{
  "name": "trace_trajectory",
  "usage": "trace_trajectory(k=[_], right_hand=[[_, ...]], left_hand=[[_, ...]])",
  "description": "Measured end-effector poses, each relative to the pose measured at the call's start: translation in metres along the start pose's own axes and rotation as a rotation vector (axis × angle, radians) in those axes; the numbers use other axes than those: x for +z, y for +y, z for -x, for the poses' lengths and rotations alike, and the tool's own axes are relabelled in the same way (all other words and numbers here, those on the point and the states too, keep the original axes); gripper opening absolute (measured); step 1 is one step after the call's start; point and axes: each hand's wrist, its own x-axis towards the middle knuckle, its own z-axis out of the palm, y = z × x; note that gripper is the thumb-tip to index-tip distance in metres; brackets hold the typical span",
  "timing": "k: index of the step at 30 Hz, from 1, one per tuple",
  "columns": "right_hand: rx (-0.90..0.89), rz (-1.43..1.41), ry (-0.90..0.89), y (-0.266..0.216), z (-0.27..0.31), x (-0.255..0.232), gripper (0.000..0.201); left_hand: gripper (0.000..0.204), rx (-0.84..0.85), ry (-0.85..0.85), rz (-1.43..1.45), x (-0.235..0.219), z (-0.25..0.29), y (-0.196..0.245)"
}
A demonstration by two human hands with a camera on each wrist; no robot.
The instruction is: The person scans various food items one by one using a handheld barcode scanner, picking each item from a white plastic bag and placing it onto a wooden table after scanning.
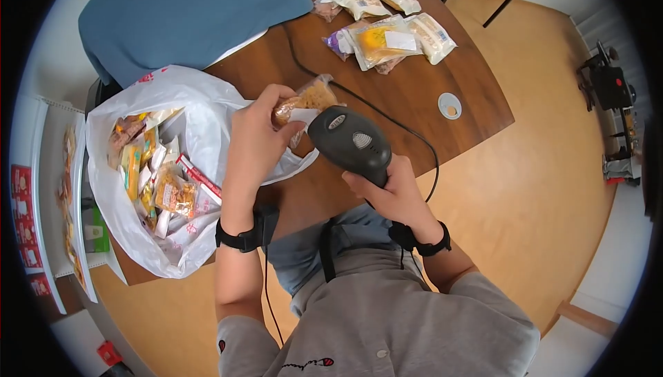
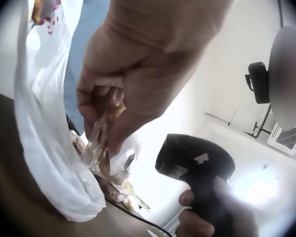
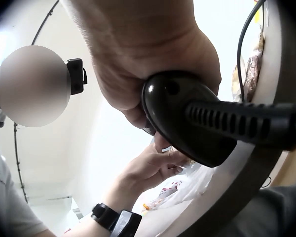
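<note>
Between its thumb and fingers, my left hand [image 1: 259, 132] pinches a clear packet of brown crumbly food [image 1: 314, 97] over the table. The fingers of my right hand [image 1: 397, 194] curl round the handle of a black handheld scanner [image 1: 352, 143], whose head faces the packet from close by. In the left wrist view the packet [image 2: 106, 143] hangs crinkled from the left hand [image 2: 133, 74], with the scanner [image 2: 195, 158] to its right. The right wrist view shows the scanner's handle end [image 3: 187, 118] in my right hand [image 3: 158, 54]; the left hand [image 3: 148, 170] is beyond it.
A white plastic bag [image 1: 110, 197] full of snack packets stands open at the left. Several packets [image 1: 387, 39] lie at the table's far side. A round white sticker [image 1: 449, 105] is on the table [image 1: 476, 94]. The scanner's cable [image 1: 404, 126] loops across it. Blue cloth [image 1: 193, 11] lies behind.
</note>
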Motion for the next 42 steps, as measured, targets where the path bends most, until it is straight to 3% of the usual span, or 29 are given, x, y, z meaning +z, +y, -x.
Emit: trace_trajectory(k=[2,4,7,8,9,11,13,14,15,17,19,21,23,25,28,32,35,37,38,39,41,42], right_hand=[[0.025,0.017,0.004,0.009,0.0,-0.004,0.028],[0.146,-0.264,0.026,0.022,0.001,-0.008,0.029],[0.144,-0.452,0.042,0.035,-0.004,-0.013,0.031],[0.137,-0.439,0.016,0.036,-0.006,-0.016,0.035],[0.133,-0.437,0.009,0.037,-0.007,-0.017,0.035],[0.149,-0.501,0.032,0.042,-0.008,-0.017,0.035],[0.158,-0.554,0.039,0.044,-0.007,-0.017,0.032],[0.155,-0.571,0.061,0.046,-0.006,-0.018,0.033],[0.154,-0.592,0.092,0.05,-0.006,-0.019,0.034],[0.164,-0.604,0.092,0.05,-0.007,-0.019,0.035],[0.15,-0.59,0.081,0.05,-0.009,-0.019,0.036],[0.148,-0.587,0.074,0.051,-0.009,-0.019,0.037],[0.14,-0.577,0.07,0.051,-0.009,-0.02,0.038],[0.141,-0.579,0.066,0.051,-0.01,-0.02,0.038],[0.134,-0.573,0.052,0.052,-0.01,-0.019,0.037],[0.127,-0.567,0.088,0.051,-0.008,-0.017,0.037],[0.123,-0.575,0.092,0.053,-0.006,-0.018,0.036],[0.121,-0.58,0.091,0.05,-0.006,-0.016,0.036],[0.124,-0.587,0.084,0.049,-0.006,-0.016,0.036],[0.12,-0.583,0.098,0.048,-0.006,-0.017,0.036],[0.153,-0.573,0.056,0.045,-0.006,-0.017,0.036],[0.131,-0.547,0.037,0.043,-0.006,-0.017,0.036]], left_hand=[[0.037,-0.035,-0.046,0.021,-0.001,-0.009,-0.002],[0.037,-0.071,-0.088,0.043,-0.001,-0.028,-0.013],[0.035,0.066,-0.03,0.256,0.01,-0.088,-0.055],[0.035,0.101,-0.03,0.208,0.013,-0.11,-0.062],[0.036,0.026,-0.091,0.286,0.016,-0.127,-0.059],[0.04,0.081,0.129,-0.067,0.029,-0.145,-0.052],[0.043,0.519,0.447,-0.317,0.038,-0.156,-0.067],[0.039,0.528,0.451,-0.282,0.033,-0.143,-0.052],[0.039,0.516,0.449,-0.302,0.021,-0.124,-0.042],[0.031,0.337,0.243,-0.106,0.005,-0.076,-0.017],[0.025,0.165,0.245,0.014,-0.02,-0.02,-0.007],[0.023,0.045,0.393,-0.17,-0.052,0.035,-0.029],[0.029,-0.208,0.49,-0.39,-0.091,0.086,-0.054],[0.042,-0.27,0.503,-0.607,-0.12,0.123,-0.078],[0.053,-0.328,0.428,-0.52,-0.129,0.143,-0.104],[0.055,-0.406,0.385,-0.442,-0.132,0.134,-0.097],[0.053,-0.52,0.264,-0.583,-0.141,0.125,-0.08],[0.046,-0.547,0.322,-0.35,-0.146,0.13,-0.082],[0.042,-0.377,0.405,-0.028,-0.146,0.13,-0.086],[0.042,-0.368,0.395,-0.021,-0.146,0.132,-0.086],[0.039,-0.37,0.524,0.4,-0.147,0.135,-0.073],[0.036,-0.335,0.524,0.398,-0.132,0.125,-0.059]])
